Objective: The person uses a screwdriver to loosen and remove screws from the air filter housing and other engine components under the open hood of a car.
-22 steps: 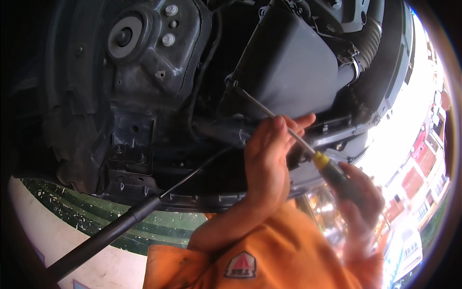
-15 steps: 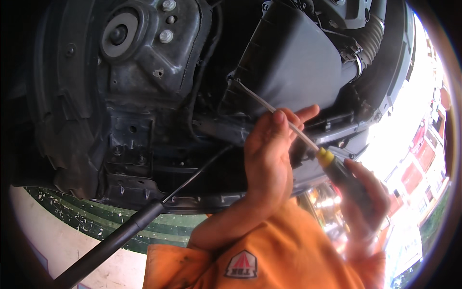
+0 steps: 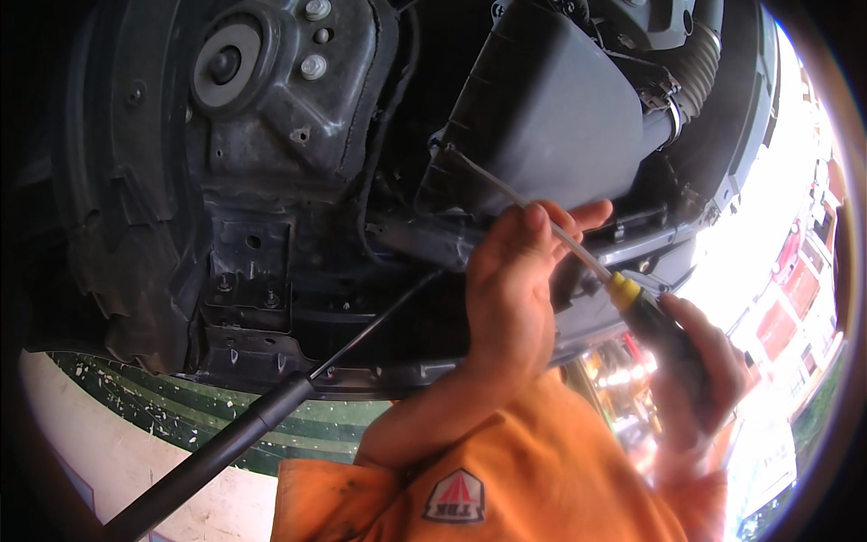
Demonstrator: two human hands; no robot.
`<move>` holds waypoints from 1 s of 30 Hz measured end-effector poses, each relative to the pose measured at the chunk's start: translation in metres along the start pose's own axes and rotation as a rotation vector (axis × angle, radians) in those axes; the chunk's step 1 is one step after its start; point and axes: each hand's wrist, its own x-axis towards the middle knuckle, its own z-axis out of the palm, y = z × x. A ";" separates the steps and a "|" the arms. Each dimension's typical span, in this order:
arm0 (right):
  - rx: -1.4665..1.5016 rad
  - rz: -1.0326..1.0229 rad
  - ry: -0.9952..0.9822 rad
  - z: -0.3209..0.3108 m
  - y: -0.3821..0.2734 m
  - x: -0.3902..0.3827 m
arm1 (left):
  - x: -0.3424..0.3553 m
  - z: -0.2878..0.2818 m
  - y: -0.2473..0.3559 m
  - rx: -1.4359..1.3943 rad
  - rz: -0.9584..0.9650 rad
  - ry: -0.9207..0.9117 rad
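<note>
My right hand point(image 3: 697, 361) is wrapped round the dark handle of a long screwdriver point(image 3: 582, 250) with a yellow collar. Partway along the thin metal shaft, my left hand point(image 3: 513, 294) steadies it between thumb and fingers, one finger stretched out past it. The shaft slants up and to the left, and its tip is at the lower left edge of a black air filter box point(image 3: 560, 108), close to a small fastener point(image 3: 434, 144). Whether the tip touches the fastener I cannot tell.
A ribbed intake hose point(image 3: 700, 81) joins the box at upper right. On the left is a strut tower point(image 3: 280, 117) with bolts. A black gas strut point(image 3: 244, 425) crosses the lower left. Below lies a green and white floor point(image 3: 181, 415); my orange shirt point(image 3: 542, 452) fills the bottom.
Both hands and the screwdriver have shifted slightly to the right. The grip of each hand looks the same, and the tip stays by the box's edge.
</note>
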 end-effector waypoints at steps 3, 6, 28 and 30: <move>-0.104 -0.070 -0.005 -0.001 0.004 -0.002 | 0.001 0.000 0.001 0.006 0.011 -0.002; -0.221 -0.142 -0.027 -0.002 -0.002 0.000 | 0.002 -0.003 0.002 -0.028 0.023 -0.019; -0.501 -0.540 0.084 -0.010 0.005 0.004 | 0.012 -0.005 0.001 -0.263 0.191 -0.076; -0.418 -0.386 0.283 -0.008 0.003 -0.001 | 0.013 0.001 -0.002 -0.291 0.180 -0.151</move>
